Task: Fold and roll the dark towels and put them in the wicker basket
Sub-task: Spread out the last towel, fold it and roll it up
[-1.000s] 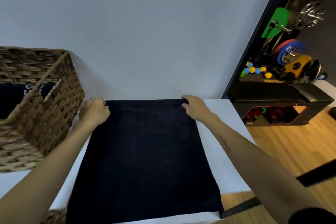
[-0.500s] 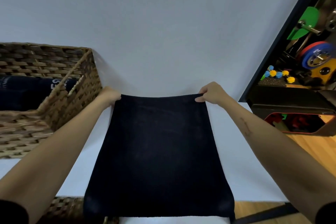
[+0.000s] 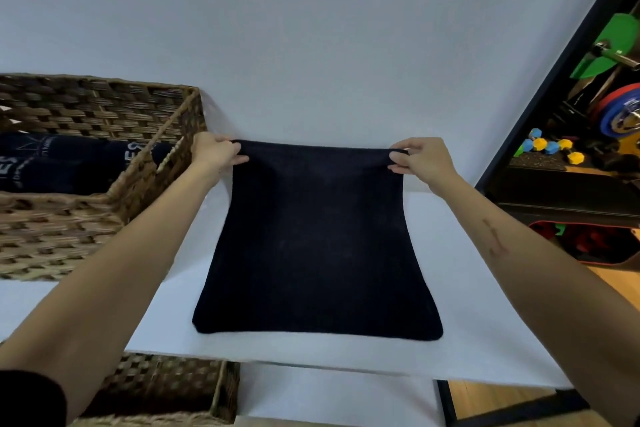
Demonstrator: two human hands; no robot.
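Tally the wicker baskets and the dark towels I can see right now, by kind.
Wicker baskets: 2, one on the table at left, one below its front edge.
Dark towels: 3, one held up by both hands, two rolled in the upper basket.
Total: 5

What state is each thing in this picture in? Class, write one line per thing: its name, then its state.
dark towel: far edge lifted, near edge on the table.
left hand: pinches the far left corner.
right hand: pinches the far right corner.
wicker basket: open, upright on the white table.
rolled towels: lying in the basket.
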